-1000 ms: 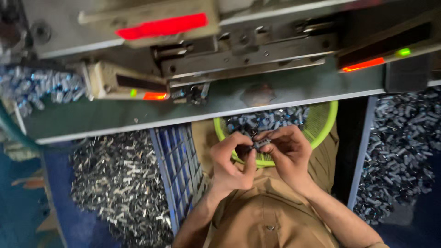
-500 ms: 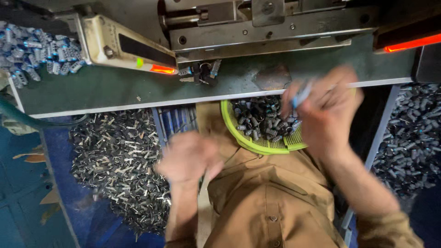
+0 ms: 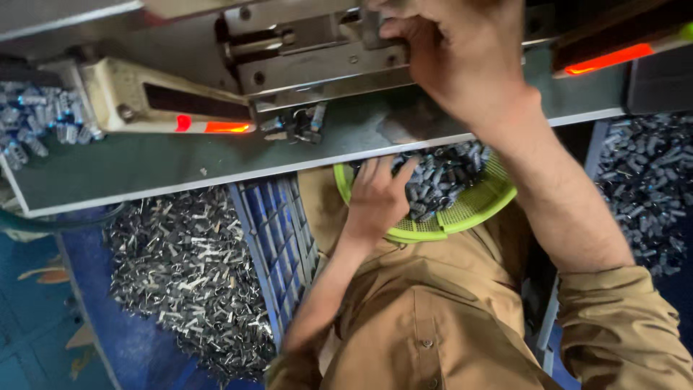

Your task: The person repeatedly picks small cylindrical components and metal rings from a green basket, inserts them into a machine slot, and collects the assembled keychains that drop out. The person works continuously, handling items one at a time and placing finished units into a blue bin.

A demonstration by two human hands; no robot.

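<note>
Your left hand lies in the green basket on your lap, fingers spread over the small dark metal parts heaped inside; your right hand is raised to the grey machine above, fingers curled against its metal block; orange lights glow along the green desk; piles of loose metal pieces lie below at your left
</note>
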